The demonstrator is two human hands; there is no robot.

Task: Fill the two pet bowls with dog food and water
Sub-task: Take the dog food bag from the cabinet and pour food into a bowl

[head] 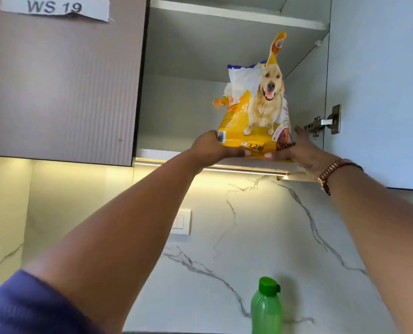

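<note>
Both grips — left hand [210, 148], right hand [302, 150] — clasp the "1.2 kg" dog food bag [256, 109]; cabinet door label [54, 8] reads "WS 19".

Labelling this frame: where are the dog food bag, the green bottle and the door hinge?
dog food bag [261, 109]: head view, printed front.
green bottle [267, 309]: head view, body.
door hinge [324, 122]: head view, metal arm.

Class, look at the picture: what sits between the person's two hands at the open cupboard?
In the head view, the yellow dog food bag stands between the left hand and right hand, gripped at its base on the cupboard shelf.
</note>
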